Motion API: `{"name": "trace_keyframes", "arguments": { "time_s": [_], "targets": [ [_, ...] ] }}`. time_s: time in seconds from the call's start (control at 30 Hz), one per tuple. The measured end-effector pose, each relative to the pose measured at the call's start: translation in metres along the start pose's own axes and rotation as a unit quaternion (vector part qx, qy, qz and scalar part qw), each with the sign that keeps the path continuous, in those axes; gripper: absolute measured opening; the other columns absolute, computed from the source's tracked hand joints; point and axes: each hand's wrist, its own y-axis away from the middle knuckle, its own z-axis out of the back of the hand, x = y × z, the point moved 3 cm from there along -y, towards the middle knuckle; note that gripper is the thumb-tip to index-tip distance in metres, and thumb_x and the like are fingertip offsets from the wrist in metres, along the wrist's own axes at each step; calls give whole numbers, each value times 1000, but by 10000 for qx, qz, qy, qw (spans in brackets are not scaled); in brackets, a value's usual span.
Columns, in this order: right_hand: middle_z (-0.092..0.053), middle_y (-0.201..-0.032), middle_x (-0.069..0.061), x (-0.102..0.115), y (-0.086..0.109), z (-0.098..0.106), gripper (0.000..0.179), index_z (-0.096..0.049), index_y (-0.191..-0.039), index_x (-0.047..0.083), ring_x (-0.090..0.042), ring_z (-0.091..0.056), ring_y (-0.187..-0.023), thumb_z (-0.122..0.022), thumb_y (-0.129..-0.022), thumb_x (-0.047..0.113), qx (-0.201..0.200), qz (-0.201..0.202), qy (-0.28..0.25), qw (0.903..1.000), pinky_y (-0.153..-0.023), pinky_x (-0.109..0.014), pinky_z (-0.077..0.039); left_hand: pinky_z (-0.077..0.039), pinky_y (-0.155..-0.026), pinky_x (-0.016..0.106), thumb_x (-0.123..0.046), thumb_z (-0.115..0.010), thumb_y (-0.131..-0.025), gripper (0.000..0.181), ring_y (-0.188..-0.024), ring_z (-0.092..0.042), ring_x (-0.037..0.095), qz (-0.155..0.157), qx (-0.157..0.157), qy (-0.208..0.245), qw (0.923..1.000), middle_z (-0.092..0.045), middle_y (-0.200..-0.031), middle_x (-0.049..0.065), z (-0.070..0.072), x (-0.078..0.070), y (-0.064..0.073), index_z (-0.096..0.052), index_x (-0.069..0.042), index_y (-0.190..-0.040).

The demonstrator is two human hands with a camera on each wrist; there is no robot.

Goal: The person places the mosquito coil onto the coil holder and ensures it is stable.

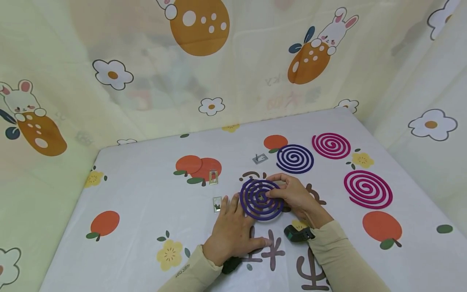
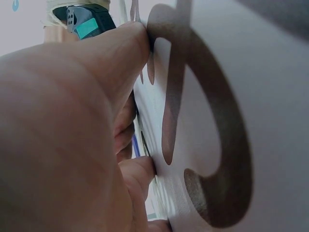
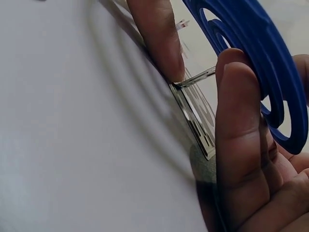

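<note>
While the right hand [image 1: 297, 198] pinches a blue spiral [image 3: 273, 63] near its middle, thumb on top, we see the left hand [image 1: 233, 233] lying palm down on the printed tablecloth [image 1: 135, 251], its fingers stretched out and gripping nothing that we can make out. The blue spiral is raised off the cloth, its near left edge passing over the left fingertips, though we cannot tell whether they touch. Beneath it we find a metal stand [image 3: 195, 121] flat on the cloth with a thin tab sticking up; in the right wrist view a fingertip meets the stand at the foot of that tab, but we cannot tell whose hand it belongs to. Just beside the left fingertips lies a silver plate [image 1: 217, 204], with a gold plate [image 1: 213, 177] behind it on a fruit print. Farther back we see a grey plate [image 1: 260, 158] with its tab raised, then a second blue spiral [image 1: 294, 158], and to the right of that a far pink spiral [image 1: 332, 145] and a near pink spiral [image 1: 367, 188], well apart from both hands.
</note>
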Motion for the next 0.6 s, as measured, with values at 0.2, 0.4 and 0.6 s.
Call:
{"name": "trace_keyframes", "arguments": {
  "time_s": [0.2,0.4,0.6],
  "targets": [
    [-77,-94,-10,-1,0,0,51,-52,-131,-4,-18,-74,-85,-77,-87,-1,-12,-39,3,10000,-73,-30,-61,-16,-126,60,-88,-51,-84,107,-158,-23,38,-25,-77,20,10000,-18,-174,12,0,0,0,-23,-27,-168],
    [-77,-95,-12,-2,-1,0,55,-51,-136,-3,-18,-74,-85,-76,-87,0,-91,-86,106,9999,-73,-30,-61,-16,-125,61,-88,-52,-84,106,-157,-24,38,-86,-192,-28,9998,-21,-173,13,-1,0,0,-25,-27,-167],
    [-77,-95,-11,-2,0,-1,58,-54,-141,-3,-16,-74,-85,-75,-87,-1,-68,-81,172,9998,-73,-30,-61,-15,-126,59,-88,-51,-85,105,-157,-24,38,-69,-102,-107,9999,-21,-173,12,0,0,0,-24,-29,-167]
  ]
}}
